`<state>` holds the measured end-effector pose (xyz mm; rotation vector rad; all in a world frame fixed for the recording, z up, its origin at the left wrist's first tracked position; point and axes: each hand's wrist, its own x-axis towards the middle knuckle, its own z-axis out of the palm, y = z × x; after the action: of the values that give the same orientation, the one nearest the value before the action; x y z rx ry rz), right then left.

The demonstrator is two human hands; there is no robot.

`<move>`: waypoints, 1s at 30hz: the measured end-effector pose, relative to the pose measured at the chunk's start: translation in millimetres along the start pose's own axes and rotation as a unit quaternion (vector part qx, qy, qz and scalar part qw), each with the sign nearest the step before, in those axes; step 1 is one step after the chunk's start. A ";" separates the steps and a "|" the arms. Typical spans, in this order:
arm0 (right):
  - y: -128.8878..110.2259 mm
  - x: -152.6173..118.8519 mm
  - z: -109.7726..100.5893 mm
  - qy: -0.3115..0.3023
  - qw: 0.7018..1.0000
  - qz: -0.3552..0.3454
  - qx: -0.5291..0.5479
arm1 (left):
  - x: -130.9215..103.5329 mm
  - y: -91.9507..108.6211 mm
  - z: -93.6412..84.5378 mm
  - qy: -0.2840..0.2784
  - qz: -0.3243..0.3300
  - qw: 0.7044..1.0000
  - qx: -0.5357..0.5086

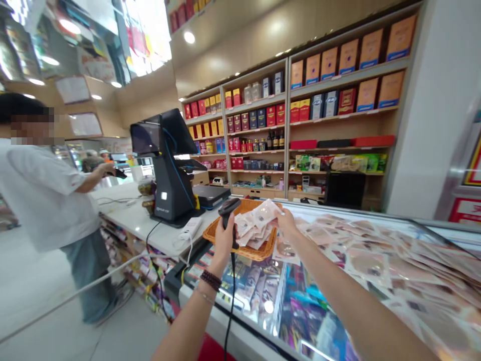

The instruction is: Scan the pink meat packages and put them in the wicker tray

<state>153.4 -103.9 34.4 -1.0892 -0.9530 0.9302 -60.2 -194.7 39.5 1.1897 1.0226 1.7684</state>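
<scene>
My left hand (224,239) is wrapped around the handle of a black barcode scanner (229,206), whose cable hangs down over the counter edge. With my right hand (287,224) I grip the right end of a flat, pale clear-fronted packet (264,212). That packet is over a woven orange-brown basket (259,256), where several similar packets (256,236) lie in a pile. The scanner's head is just left of the held packet. Under my right wrist, another packet (286,249) rests on the glass beside the basket.
Many flat packets (370,263) spread over the glass-topped case on the right. A black register terminal (167,180) and a white power strip (191,228) stand left of the basket. A white cable (112,271) stretches across the left. A person in a white shirt (45,185) stands there.
</scene>
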 end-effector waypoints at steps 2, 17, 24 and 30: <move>9.1 -3.5 28.2 -0.035 0.999 -0.004 0.002 | 1.3 1.7 -20.0 0.022 0.000 1.000 0.008; -3.3 -12.5 -101.6 -0.047 0.964 -0.188 -0.181 | -17.6 -11.6 -19.4 0.005 -0.017 0.999 0.035; -40.1 -35.7 -255.7 0.143 0.930 -0.184 -0.285 | -34.9 -7.0 72.2 -0.147 -0.026 0.989 -0.022; -24.0 -76.8 -321.2 0.191 0.824 -0.095 -0.525 | -62.8 -25.2 149.3 -0.252 -0.049 0.965 -0.051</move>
<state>435.0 -271.3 -14.2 -1.9597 -1.2171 -0.0920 102.8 -211.2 31.9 1.3995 0.6674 1.3217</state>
